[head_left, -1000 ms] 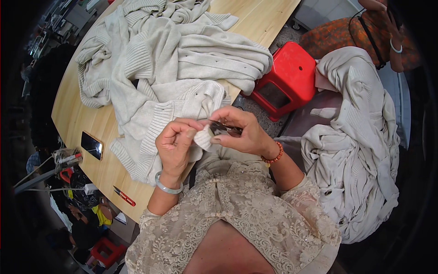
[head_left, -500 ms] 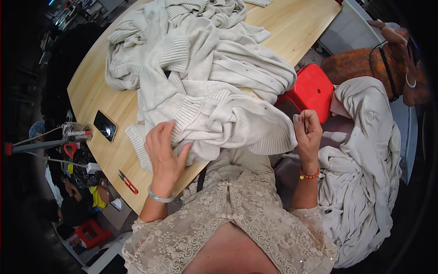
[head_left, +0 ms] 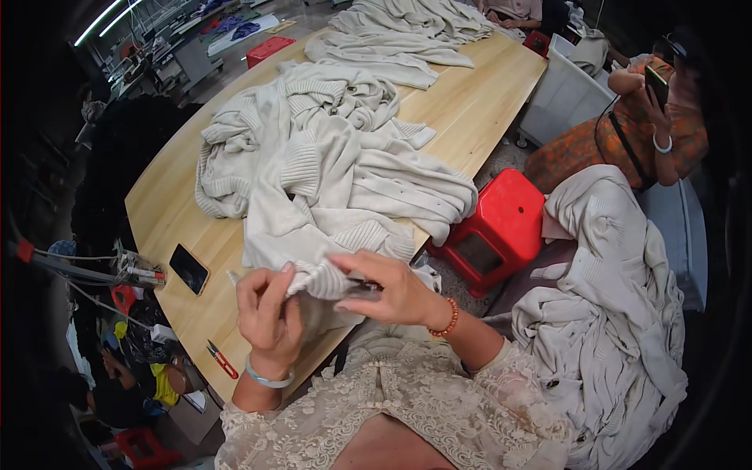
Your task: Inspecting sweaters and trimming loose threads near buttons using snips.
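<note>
A cream knit cardigan point(head_left: 286, 247) hangs over the table's near edge, with a ribbed part of it bunched up between my hands. My left hand point(head_left: 270, 317), with a pale bangle at the wrist, pinches this ribbing from the left. From the right, my right hand point(head_left: 395, 290), wearing an orange bead bracelet, has its fingers closed on the same edge; motion blurs the fingertips a little. Behind them lies a heap of similar cream knitwear point(head_left: 333, 149). Left of my hands are a phone point(head_left: 189, 270) and red-handled thread snips point(head_left: 222, 359), both untouched on the wood.
The wooden table point(head_left: 470, 110) carries more knitwear point(head_left: 399, 39) at its far end. A red stool point(head_left: 501, 227) stands at its right edge, beside a large pile of cream knits point(head_left: 603, 313). A person in orange patterned clothing point(head_left: 580, 149) holds a phone near a white bin point(head_left: 560, 90).
My right hand has moved left, close to my left hand, and the ribbed edge it held stretched out is now gathered between both. The view has tilted up, showing more of the far table.
</note>
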